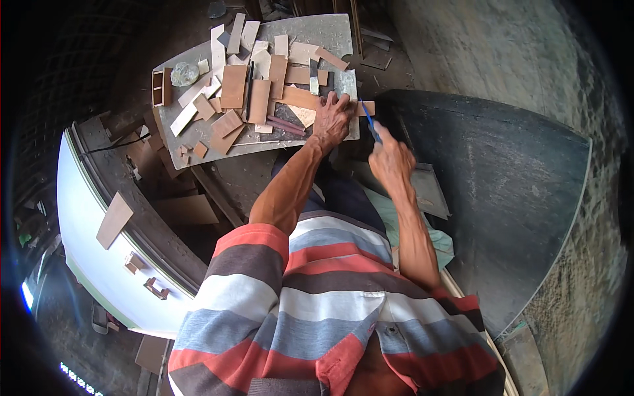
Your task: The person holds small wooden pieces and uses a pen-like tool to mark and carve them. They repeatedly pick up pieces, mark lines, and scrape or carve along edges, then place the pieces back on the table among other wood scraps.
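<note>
Right hand (391, 158), nearest, is closed around a thin blue pencil-like tool (370, 120). Left hand (332, 119) lies spread, pressing a long tan wooden strip (300, 98) onto the grey worktop (330, 33). Risk: the strip overhangs the right edge and may pivot, since loose offcuts (228, 125) crowd it.

Left hand (332, 119) covers part of wood strip (310, 99). Blue stick (370, 121) bottom hidden in right hand (391, 162).

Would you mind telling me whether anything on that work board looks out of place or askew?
The wooden offcuts lie scattered at all angles across the grey board. The left hand presses one strip flat; the right hand holds a blue tool.
</note>
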Tool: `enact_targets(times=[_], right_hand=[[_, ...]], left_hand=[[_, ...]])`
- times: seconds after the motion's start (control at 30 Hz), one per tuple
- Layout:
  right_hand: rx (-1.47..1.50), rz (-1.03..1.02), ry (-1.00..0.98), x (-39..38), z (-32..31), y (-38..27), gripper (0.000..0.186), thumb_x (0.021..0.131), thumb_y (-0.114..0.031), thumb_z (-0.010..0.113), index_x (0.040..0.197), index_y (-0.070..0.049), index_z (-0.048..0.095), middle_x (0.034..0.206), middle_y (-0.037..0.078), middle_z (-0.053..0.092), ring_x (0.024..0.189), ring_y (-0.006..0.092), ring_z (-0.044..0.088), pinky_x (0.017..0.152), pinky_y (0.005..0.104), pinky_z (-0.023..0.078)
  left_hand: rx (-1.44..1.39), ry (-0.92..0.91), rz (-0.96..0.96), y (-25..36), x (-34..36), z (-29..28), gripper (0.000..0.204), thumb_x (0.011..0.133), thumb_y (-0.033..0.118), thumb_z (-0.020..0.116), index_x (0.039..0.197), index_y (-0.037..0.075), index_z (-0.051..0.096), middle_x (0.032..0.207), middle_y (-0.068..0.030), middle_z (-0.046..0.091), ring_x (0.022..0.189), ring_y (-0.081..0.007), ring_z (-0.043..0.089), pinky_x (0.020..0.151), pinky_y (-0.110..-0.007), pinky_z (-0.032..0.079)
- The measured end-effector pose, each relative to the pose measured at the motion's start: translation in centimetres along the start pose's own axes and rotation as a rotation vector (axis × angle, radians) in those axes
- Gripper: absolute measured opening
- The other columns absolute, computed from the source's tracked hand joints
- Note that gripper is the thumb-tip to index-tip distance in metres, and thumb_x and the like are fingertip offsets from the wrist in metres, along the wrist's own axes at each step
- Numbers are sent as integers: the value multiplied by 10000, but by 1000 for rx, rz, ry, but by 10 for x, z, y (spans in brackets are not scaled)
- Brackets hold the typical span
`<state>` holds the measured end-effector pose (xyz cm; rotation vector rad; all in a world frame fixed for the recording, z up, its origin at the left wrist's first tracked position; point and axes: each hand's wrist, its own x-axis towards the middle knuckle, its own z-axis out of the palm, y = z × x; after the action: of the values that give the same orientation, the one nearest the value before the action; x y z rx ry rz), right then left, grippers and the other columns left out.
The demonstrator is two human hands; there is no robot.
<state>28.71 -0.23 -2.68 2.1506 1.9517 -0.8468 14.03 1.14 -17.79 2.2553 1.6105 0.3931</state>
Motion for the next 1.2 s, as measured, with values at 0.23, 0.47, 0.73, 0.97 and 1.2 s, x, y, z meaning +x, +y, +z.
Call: enact_targets(times=[0.23, 0.47, 0.73, 0.97, 1.2], right_hand=[[-33, -20, 43, -3, 11, 7, 478, 822, -144, 594, 1297, -203, 598, 775, 275, 666, 750, 436, 668, 713, 533, 510], [-20, -46, 59, 7, 13, 6, 466, 814, -120, 579, 1275, -176, 609, 783, 276, 672, 765, 435, 671, 717, 533, 514], [13, 7, -30, 1, 2, 4, 440, 843, -111, 556, 1274, -178, 615, 892, 277, 682, 888, 462, 651, 823, 550, 489], [-11, -36, 41, 10, 7, 4, 470, 806, -121, 579, 1273, -152, 624, 839, 300, 671, 823, 459, 667, 758, 542, 508], [-2, -23, 32, 15, 13, 7, 478, 808, -121, 582, 1279, -192, 625, 840, 295, 673, 820, 452, 668, 765, 546, 504]], left_hand=[[18, -6, -1, 1, 4, -2, 473, 673, 190, 675, 1145, 166, 659, 1059, -40, 462, 1066, -275, 443, 879, -466, 367], [31, 8, 24, -5, 5, 2, 482, 663, 201, 684, 1144, 169, 661, 1070, -38, 463, 1067, -280, 439, 882, -476, 368], [45, 5, 12, -2, 2, 0, 502, 680, 204, 670, 1178, 156, 633, 1064, -38, 473, 1066, -268, 441, 876, -462, 364], [7, -11, 13, -3, 4, -4, 473, 686, 190, 661, 1157, 149, 655, 1062, -39, 482, 1055, -268, 443, 874, -455, 360], [-3, 17, 20, -2, 3, -2, 459, 679, 178, 663, 1137, 162, 665, 1050, -36, 484, 1051, -267, 446, 873, -456, 360]])
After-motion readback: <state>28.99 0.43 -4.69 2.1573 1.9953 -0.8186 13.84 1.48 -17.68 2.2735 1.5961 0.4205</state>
